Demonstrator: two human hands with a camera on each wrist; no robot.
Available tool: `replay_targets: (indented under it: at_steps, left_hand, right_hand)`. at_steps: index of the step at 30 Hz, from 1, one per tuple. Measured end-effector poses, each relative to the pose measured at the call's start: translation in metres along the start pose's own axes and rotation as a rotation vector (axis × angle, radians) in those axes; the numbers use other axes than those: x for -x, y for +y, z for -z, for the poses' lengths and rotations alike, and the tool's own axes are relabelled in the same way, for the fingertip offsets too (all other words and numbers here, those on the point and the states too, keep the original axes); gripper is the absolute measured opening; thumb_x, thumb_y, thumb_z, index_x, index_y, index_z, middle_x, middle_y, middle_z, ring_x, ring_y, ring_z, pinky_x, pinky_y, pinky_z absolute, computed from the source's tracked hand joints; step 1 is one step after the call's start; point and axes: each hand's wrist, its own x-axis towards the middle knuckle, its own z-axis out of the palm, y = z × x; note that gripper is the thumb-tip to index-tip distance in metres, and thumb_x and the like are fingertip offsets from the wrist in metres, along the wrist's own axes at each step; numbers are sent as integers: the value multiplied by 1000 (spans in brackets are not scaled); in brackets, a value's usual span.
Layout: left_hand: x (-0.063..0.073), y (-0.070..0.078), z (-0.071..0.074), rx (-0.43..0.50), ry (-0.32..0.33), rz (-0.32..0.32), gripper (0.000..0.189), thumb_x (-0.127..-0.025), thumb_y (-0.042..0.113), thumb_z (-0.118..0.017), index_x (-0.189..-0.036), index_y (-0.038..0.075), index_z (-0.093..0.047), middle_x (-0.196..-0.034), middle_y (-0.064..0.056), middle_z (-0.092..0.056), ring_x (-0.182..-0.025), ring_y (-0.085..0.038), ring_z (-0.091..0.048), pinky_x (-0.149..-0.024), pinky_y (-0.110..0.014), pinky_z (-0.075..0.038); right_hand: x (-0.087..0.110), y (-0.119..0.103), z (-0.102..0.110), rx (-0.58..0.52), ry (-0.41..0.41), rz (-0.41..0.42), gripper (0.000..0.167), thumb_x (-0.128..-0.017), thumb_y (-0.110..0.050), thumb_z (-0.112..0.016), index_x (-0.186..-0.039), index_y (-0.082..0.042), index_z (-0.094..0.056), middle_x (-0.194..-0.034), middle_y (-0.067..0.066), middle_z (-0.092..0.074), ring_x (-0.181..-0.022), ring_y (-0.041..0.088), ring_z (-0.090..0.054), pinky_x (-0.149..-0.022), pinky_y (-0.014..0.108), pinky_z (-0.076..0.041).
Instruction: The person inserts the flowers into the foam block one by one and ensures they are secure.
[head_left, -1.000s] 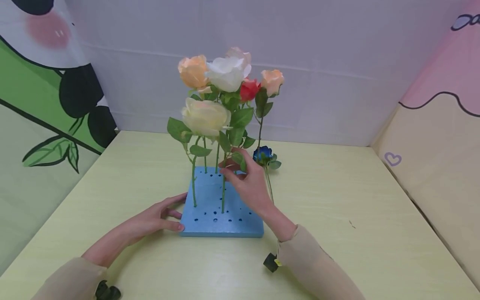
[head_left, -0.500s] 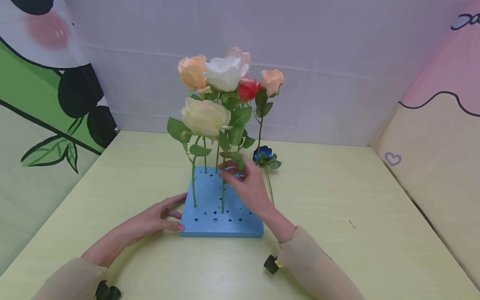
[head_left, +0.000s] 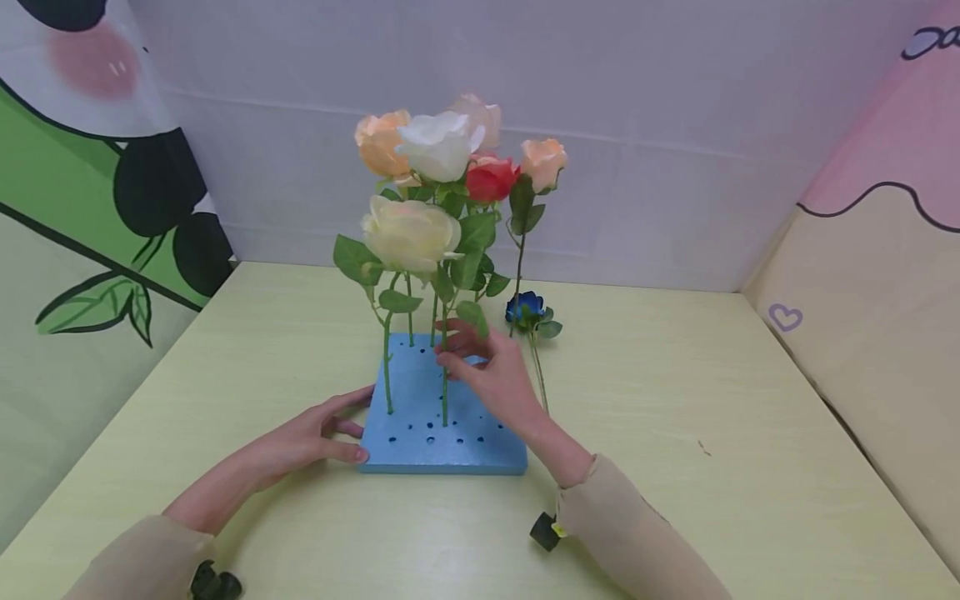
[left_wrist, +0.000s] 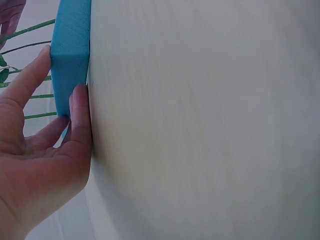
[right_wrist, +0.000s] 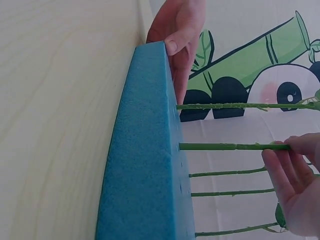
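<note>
A blue foam block [head_left: 442, 458] with rows of holes sits flat on the table, several artificial roses standing in it. My right hand [head_left: 498, 375] pinches a green stem [head_left: 445, 400] whose lower end is in the block; leaves hide which bloom it carries. In the right wrist view, thumb and fingertips meet on that stem [right_wrist: 235, 146]. My left hand [head_left: 315, 437] rests its extended fingers and thumb against the block's left side. A cream rose [head_left: 412, 233] is in front, a white rose [head_left: 438, 146] and a red rose [head_left: 491, 177] above the right hand.
A blue flower [head_left: 525, 307] lies on the table right of the block, its stem running toward my right wrist. Orange [head_left: 381, 143] and peach [head_left: 544, 162] roses stand farther back. A pale cloth wall [head_left: 660, 150] closes off the table's rear.
My right hand has slid slightly down the stem. The white and red blooms have shifted left. My left hand and the block have stayed put.
</note>
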Motion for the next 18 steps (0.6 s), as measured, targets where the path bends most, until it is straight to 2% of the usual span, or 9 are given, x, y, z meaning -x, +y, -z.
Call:
replay_targets:
  at_steps: [7,14,18]
  left_hand:
    - [0,0,0,0,0,-1,92,-87,27,-75,-159,18,-19,-162,-15,-25,-125,-26,-53,-104,-50,-44]
    - [1,-1,0,3,-5,-4,93,-87,27,-75,-159,18,-18,-161,-15,-25,-125,-27,-53,-104,-50,-44]
    - [2,0,1,5,-13,-11,92,-87,26,-75,-159,17,-18,-160,-16,-27,-126,-27,-53,-105,-49,-43]
  right_hand:
    - [2,0,-1,16,8,9,30,-91,-4,-68,-121,-8,-66,-101,21,-73,-81,12,-71,-69,33,-60]
    - [4,0,0,25,25,16,28,-91,-2,-68,-118,-8,-67,-98,18,-74,-85,32,-72,-68,31,-60]
    - [5,-1,0,32,26,28,27,-90,-3,-68,-117,-7,-67,-97,18,-75,-82,20,-72,-68,31,-60]
